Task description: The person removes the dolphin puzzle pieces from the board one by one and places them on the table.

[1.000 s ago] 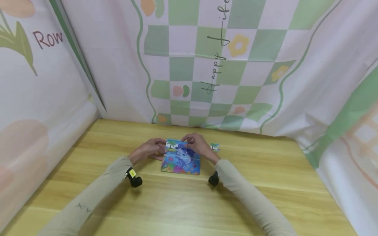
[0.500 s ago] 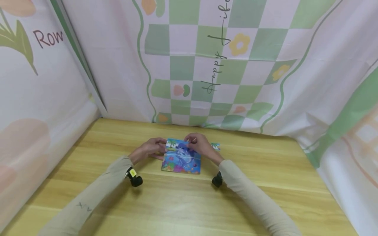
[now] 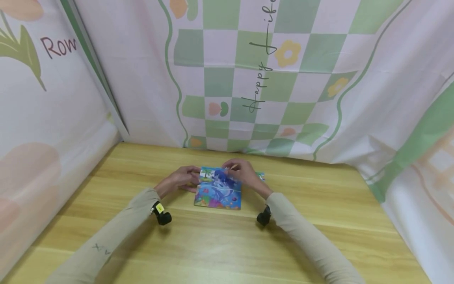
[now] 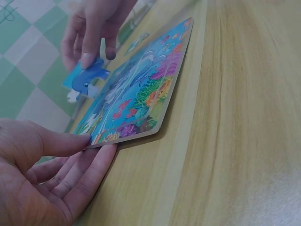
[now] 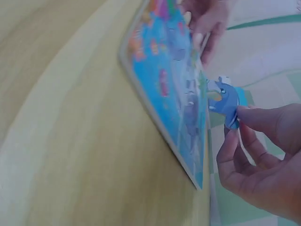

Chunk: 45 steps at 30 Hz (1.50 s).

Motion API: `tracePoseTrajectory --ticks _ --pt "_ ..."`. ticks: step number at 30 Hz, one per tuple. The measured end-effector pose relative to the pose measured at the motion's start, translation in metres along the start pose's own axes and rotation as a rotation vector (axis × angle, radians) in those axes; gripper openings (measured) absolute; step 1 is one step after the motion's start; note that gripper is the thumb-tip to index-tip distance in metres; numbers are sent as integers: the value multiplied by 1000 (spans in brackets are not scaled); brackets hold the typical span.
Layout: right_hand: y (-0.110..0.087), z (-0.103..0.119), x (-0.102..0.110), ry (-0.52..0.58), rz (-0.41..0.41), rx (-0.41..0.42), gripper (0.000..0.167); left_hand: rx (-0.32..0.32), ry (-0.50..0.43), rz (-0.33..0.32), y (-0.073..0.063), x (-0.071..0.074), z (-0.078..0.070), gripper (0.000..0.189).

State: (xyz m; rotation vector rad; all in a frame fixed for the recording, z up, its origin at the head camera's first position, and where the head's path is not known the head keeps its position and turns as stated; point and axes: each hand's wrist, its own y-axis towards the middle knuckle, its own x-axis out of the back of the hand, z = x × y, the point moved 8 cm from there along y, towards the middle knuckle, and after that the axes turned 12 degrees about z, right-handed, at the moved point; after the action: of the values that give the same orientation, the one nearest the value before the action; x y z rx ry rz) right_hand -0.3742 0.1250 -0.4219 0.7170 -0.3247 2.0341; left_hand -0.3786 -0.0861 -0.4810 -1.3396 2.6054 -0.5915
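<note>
A jigsaw puzzle board [image 3: 217, 199] with a bright undersea dolphin picture lies on the table. My left hand [image 3: 181, 177] grips its left edge; in the left wrist view the thumb [image 4: 70, 143] rests on top and the fingers lie along the side and under it. Between thumb and fingertips, my right hand [image 5: 268, 150] pinches a loose puzzle piece [image 5: 226, 99] with a blue dolphin head on it. That piece is over the board's far edge, tilted in both wrist views. Right of the board, another piece with a palm tree [image 3: 261, 176] is partly hidden by my right wrist.
The wooden table [image 3: 220, 244] extends around the board on all sides. A white and green checked curtain [image 3: 248, 130] hangs along the back edge, with more printed cloth [image 3: 53, 157] at the left and right sides. Small black cameras [image 3: 163, 218] sit on both wrists.
My right hand has shifted slightly to the right with the dolphin piece, and its wrist covers more of the palm tree piece. My left hand and the board stay nearly in place.
</note>
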Motion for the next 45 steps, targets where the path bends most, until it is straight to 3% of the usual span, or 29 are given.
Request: tracePoseTrajectory --ticks 6,13,18,23,34,45 --pt "-5 -8 14 77 21 -81 26 0 9 -9 0 0 -1 65" --pt "-18 -25 27 357 73 -175 35 -2 15 1 0 0 -1 64" --pt "-29 -36 43 438 56 -192 37 -20 27 25 0 -2 -3 63" --pt "-44 -50 62 458 28 -213 38 -26 33 29 -1 -2 -4 63" --pt "-82 -82 101 360 13 -280 43 -30 46 22 -5 -4 -4 61" --pt "-109 -104 112 447 87 -392 47 -39 36 18 -7 -3 -3 61"
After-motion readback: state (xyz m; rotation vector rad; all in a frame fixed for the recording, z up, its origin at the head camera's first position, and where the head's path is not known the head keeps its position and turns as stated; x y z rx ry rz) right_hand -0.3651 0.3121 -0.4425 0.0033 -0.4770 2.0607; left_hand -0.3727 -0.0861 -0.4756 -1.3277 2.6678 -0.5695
